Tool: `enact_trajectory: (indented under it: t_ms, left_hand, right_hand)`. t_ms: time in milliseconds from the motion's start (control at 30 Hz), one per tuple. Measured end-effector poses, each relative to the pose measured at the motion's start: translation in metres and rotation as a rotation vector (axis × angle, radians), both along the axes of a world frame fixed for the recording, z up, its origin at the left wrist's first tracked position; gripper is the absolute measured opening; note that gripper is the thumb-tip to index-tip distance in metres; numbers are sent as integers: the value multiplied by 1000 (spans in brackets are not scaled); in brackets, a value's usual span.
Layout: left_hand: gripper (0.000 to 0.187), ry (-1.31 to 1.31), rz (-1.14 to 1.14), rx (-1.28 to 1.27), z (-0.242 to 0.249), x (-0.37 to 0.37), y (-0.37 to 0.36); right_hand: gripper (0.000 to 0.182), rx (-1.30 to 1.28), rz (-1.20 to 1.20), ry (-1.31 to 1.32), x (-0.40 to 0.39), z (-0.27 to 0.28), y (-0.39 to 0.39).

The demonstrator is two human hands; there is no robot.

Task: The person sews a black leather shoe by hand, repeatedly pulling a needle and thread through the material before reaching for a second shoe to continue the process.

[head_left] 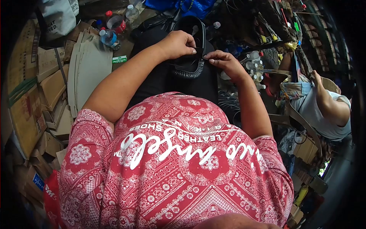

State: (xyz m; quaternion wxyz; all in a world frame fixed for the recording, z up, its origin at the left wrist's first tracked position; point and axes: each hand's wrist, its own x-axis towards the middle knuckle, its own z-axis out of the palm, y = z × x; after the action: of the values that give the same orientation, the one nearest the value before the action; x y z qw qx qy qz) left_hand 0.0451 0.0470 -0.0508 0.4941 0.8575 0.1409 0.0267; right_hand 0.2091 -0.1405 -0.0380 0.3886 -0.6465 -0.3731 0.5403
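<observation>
A black shoe (189,71) with a gathered, pleated edge lies on the dark-clothed lap, its opening facing up. Over that opening, my left hand (178,44) pinches thumb and forefinger together at a small dark piece, too dark to name. My right hand (225,63) is closed in a pinch beside the shoe's right rim, its fingertips close to those of the left. Whatever thin thing sits between the right fingertips cannot be made out.
Flattened cardboard boxes (51,82) and pale curved sheets (89,72) are piled at left. Plastic bottles (110,38) stand beyond them, near a small green box (119,59). More small bottles (257,66) cluster at right, where another person (324,103) sits.
</observation>
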Motion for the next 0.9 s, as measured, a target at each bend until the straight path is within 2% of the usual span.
enact_trajectory:
  t_ms: [233,300,333,400,433,500,567,600,633,700,767,833,867,900]
  left_hand:
    - [25,45,-66,0,4,9,4]
    - [25,82,-111,-2,5,15,9]
    - [25,96,-154,-18,5,18,12]
    - [25,111,-203,-29,6,19,13]
    - [25,93,-160,52,9,18,10]
    - [25,75,-125,138,15,11,9]
    - [27,26,34,405,25,-11,9]
    - [28,-13,8,461,27,-28,8]
    - [29,-53,-22,517,29,-48,7]
    - [21,-113,-106,606,27,-80,-3]
    - [18,-177,-134,663,25,-95,-2]
    - [13,-210,-113,511,25,-102,6]
    - [13,-210,-124,513,28,-107,12]
    - [14,-174,18,-29,36,-110,20]
  right_hand:
    - [17,57,-90,-61,-13,-2,3]
    - [15,146,-106,-263,-20,-3,4]
    - [15,147,-111,-263,-23,-1,6]
    - [15,138,-53,-458,-27,7,9]
    - [15,140,-61,-455,-26,9,8]
    - [14,173,57,-664,-23,12,9]
    - [14,180,62,-706,-24,17,9]
    - [14,185,72,-747,-24,18,8]
    - [14,185,57,-744,-24,18,7]
    - [14,154,-34,-509,-26,16,4]
    - [15,132,-11,-509,-23,14,5]
    - [18,110,30,-534,-24,21,7]
    - [18,110,19,-532,-25,23,7]
    - [19,125,44,-565,-26,24,6]
